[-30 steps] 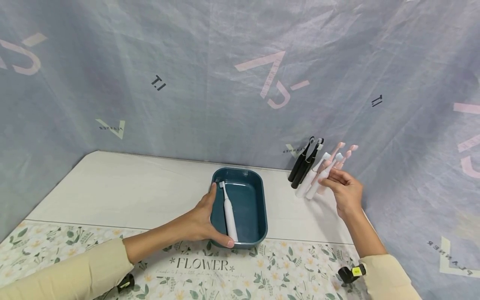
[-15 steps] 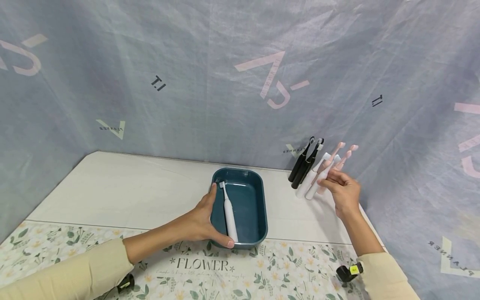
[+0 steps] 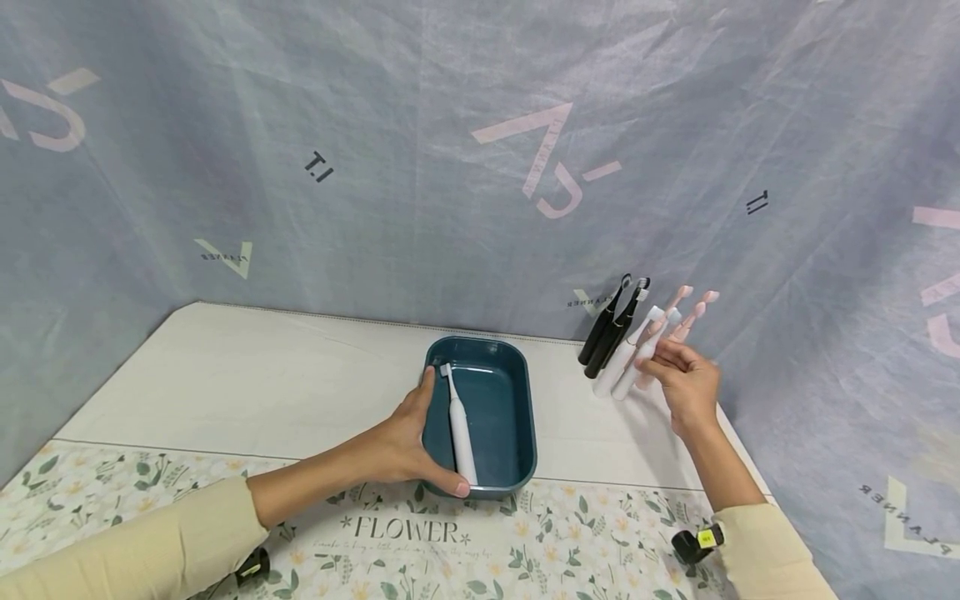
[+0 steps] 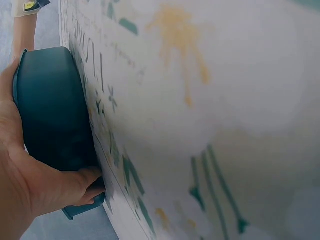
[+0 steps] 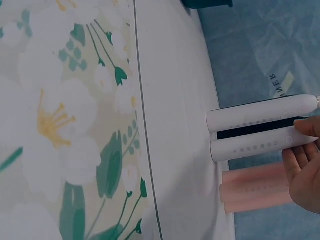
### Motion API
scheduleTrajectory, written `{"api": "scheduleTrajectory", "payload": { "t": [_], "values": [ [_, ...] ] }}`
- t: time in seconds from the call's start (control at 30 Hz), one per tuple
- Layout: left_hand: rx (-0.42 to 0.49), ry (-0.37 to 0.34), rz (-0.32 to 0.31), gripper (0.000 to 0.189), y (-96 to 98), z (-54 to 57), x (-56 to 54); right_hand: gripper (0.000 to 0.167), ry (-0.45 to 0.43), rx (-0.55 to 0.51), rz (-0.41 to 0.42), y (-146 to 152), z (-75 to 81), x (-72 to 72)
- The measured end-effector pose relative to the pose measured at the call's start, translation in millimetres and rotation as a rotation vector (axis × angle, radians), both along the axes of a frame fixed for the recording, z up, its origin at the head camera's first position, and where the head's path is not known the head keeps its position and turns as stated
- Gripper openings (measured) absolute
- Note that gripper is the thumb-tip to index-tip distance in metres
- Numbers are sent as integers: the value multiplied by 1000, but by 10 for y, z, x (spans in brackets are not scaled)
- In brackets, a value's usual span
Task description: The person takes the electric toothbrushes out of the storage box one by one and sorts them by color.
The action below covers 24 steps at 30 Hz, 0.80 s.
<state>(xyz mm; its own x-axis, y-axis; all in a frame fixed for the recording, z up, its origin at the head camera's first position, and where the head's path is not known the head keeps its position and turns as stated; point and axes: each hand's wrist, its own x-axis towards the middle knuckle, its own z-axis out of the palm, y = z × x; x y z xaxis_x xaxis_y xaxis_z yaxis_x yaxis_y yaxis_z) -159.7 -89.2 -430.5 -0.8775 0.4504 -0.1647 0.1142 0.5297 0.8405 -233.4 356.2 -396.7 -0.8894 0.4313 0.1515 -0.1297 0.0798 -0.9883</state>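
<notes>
My left hand (image 3: 405, 446) grips the left side of a dark teal tray (image 3: 498, 417), thumb over its front rim. Inside the tray lies one white electric toothbrush (image 3: 461, 429), brush head away from me. At the right, my right hand (image 3: 690, 392) pinches another white electric toothbrush (image 5: 245, 146) between thumb and fingers; it stands upright. Close beside it stands a second white toothbrush (image 5: 257, 112). Black toothbrushes (image 3: 597, 337) are to the left of these. Pink toothbrushes (image 5: 250, 190) stand behind my right hand, partly hidden by it in the head view.
A white table strip (image 3: 300, 367) runs along the back, with a floral mat (image 3: 577, 542) in front. Grey-blue curtain (image 3: 375, 208) hangs close behind the standing toothbrushes and along the right side. Black wrist devices (image 3: 693, 546) sit by both sleeves.
My right hand has shifted slightly left with the white toothbrush, bringing it closer to the other white one. My left hand and the tray stay put.
</notes>
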Motion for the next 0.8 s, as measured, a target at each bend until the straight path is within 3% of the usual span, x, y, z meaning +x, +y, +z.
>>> {"api": "scheduleTrajectory", "payload": {
  "t": [0.8],
  "values": [
    [-6,10,-4,178,-10,3,2,58,-51,-13,-10,-7,-4,98]
  ]
}}
